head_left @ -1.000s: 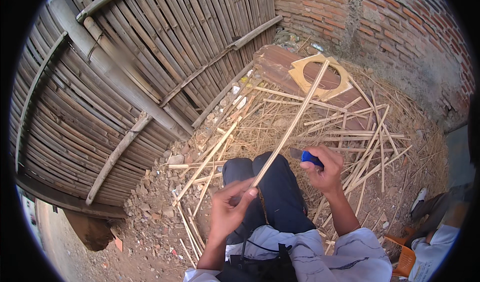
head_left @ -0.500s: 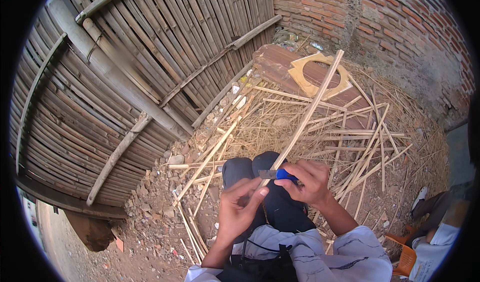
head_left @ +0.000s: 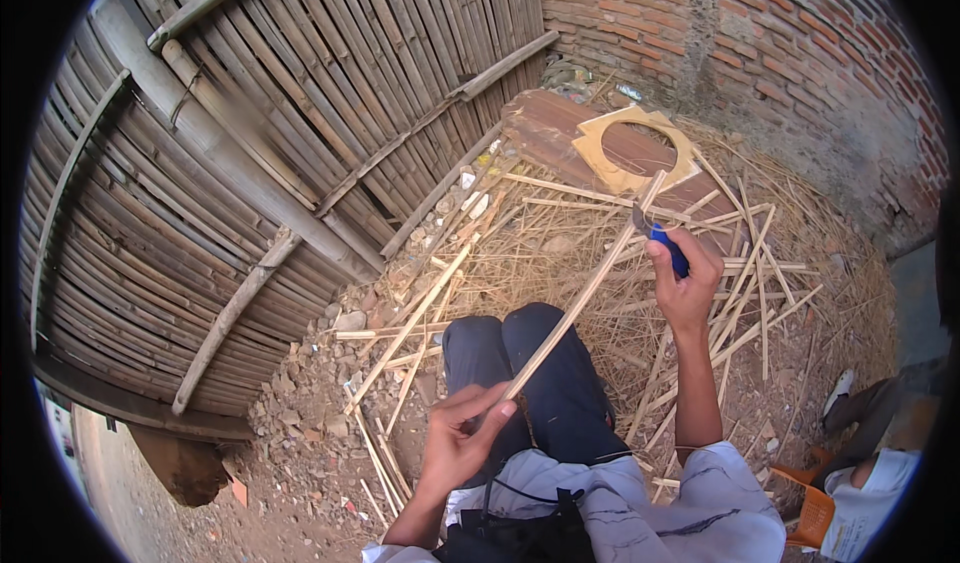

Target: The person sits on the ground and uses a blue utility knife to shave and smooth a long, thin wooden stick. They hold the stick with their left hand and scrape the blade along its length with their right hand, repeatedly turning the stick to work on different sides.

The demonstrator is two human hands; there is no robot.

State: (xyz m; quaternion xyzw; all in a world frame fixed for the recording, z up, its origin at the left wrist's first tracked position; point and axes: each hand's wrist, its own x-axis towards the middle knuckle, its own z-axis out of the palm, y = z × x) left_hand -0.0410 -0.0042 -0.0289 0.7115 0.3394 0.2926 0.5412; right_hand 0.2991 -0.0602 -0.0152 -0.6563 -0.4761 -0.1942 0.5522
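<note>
A long pale bamboo strip (head_left: 572,315) slants up and away to the right over my dark-trousered knees (head_left: 548,363). Its near end is pinched between the thumb and fingers of my left hand (head_left: 462,433). My right hand (head_left: 688,281) is closed round the blue handle of a knife (head_left: 672,251). The knife's short blade lies against the strip near its far end. What seems to be a thin curl of shaving stands by the blade.
Loose strips (head_left: 745,303) lie crisscrossed over straw shavings on the right, with more strips (head_left: 415,333) left of my knees. A round-holed tan board (head_left: 608,168) rests on a brown panel (head_left: 545,118). A bamboo wall (head_left: 330,113), a brick wall (head_left: 790,63) and a seated person (head_left: 870,483) surround me.
My right hand has slid the knife along the strip, away from my left hand toward the far end. The strip now sits lower and closer to me, its far end drawn back.
</note>
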